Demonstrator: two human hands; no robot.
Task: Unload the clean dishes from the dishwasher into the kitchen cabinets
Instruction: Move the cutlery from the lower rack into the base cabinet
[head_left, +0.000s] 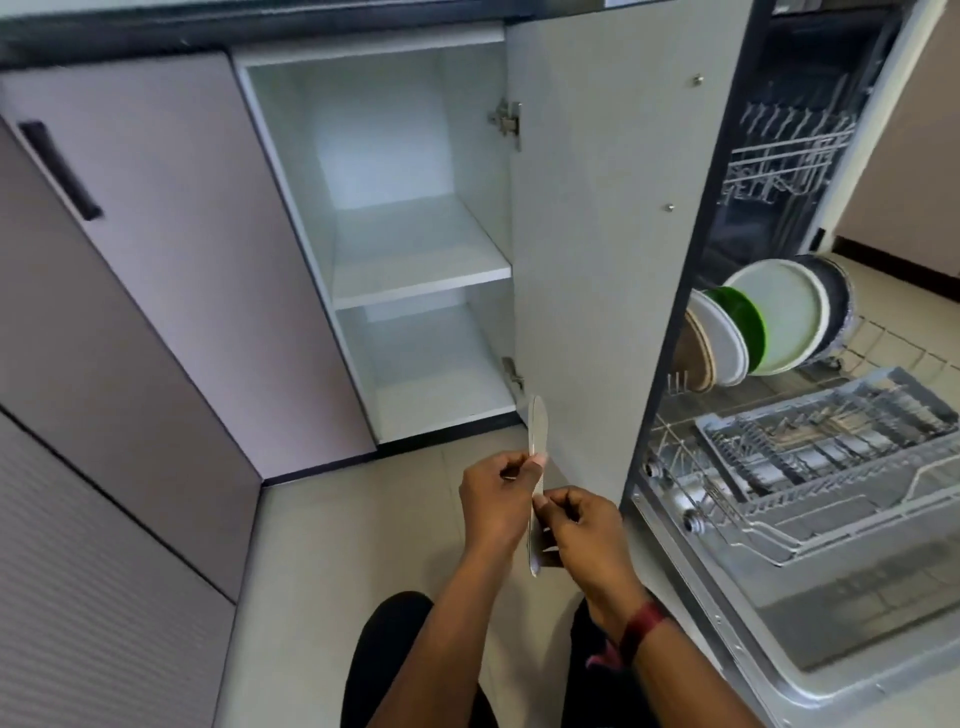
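Clearly a carrying step: both hands pinch a metal utensil (536, 436), held upright, near the open cabinet (467, 156). The left hand (493, 504) grips high and the right hand (582, 530) grips mid-shaft. Next, I judge, it goes onto the shelf (421, 275), far left. Plates (774, 317) wait in the rack (831, 543) on the right. No writing is legible.

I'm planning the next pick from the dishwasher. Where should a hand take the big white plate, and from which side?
Pinch its upper rim, coming from above, I'd say. The big white plate stands on edge, leaning, with the green plate close against its front and a dark plate behind, so only the top edge is free.
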